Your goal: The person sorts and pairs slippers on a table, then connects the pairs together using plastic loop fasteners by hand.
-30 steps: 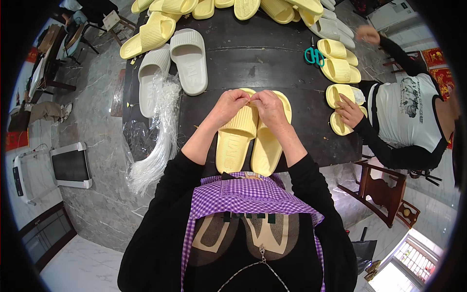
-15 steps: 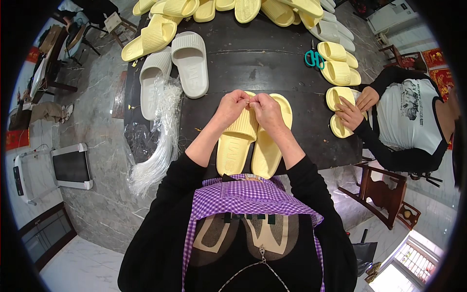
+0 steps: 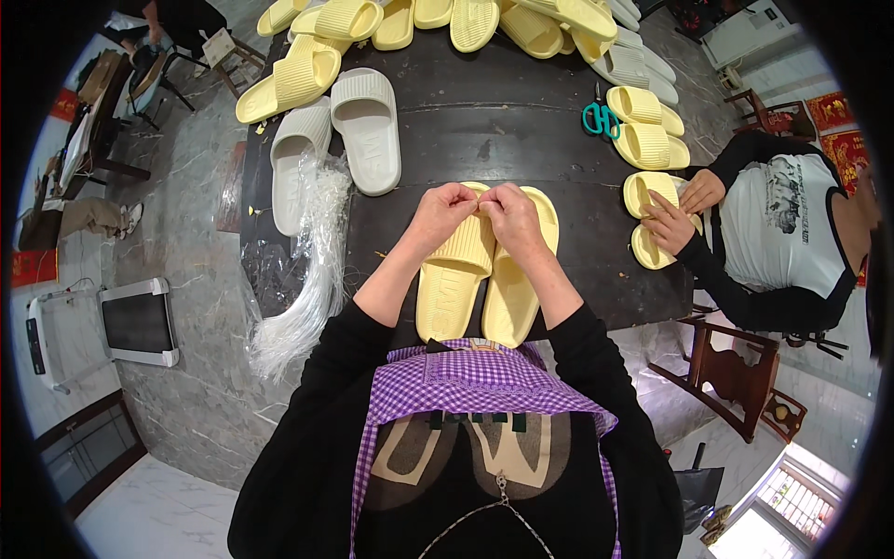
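Note:
A pair of yellow slide slippers (image 3: 445, 303) lies side by side on the dark table, at its near edge in front of me. Above their straps my left hand (image 3: 441, 216) and my right hand (image 3: 511, 220) meet, fingertips pinched close together. Whatever is between the fingers is too small and hidden to make out. To the left, a bundle of thin clear plastic strands (image 3: 324, 233) spills over the table edge from a clear bag. A pair of grey slides (image 3: 366, 140) lies just beyond that bundle.
Yellow slides (image 3: 472, 26) line the far edge, with grey ones (image 3: 626, 67) at far right. Teal-handled scissors (image 3: 601, 121) lie near more yellow slides (image 3: 643, 144). At the right, a co-worker's hands (image 3: 675, 216) touch another yellow pair. A wooden chair (image 3: 726, 373) stands nearby.
Both hands keep their pinch over the yellow pair, with only slight finger movement. The table and the things on it sit slightly lower in the picture.

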A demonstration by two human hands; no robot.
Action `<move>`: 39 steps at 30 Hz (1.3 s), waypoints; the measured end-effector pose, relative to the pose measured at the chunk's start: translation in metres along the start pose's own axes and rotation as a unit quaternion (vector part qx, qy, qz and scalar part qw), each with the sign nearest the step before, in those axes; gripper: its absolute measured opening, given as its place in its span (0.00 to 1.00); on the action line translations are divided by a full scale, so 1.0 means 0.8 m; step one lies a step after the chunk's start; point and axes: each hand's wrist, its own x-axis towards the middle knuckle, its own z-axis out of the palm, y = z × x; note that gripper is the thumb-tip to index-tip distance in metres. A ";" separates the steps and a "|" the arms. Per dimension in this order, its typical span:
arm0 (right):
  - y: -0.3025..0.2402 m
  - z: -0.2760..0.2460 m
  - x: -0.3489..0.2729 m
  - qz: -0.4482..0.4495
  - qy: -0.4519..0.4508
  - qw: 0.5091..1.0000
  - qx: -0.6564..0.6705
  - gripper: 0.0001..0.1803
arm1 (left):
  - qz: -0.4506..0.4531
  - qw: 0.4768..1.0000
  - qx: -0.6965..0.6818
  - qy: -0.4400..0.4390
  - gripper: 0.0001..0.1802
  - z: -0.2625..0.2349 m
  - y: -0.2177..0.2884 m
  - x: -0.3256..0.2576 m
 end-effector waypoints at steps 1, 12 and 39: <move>0.002 -0.001 0.001 0.003 -0.004 1.000 0.013 0.03 | -0.002 1.000 0.007 -0.001 0.05 0.001 0.001 0.000; 0.013 -0.001 0.001 0.093 -0.053 0.984 0.144 0.08 | -0.028 0.998 0.047 -0.003 0.07 0.002 0.015 0.002; 0.009 -0.021 0.011 -0.049 -0.084 0.994 -0.056 0.04 | -0.061 0.997 0.042 -0.029 0.08 -0.002 0.021 0.007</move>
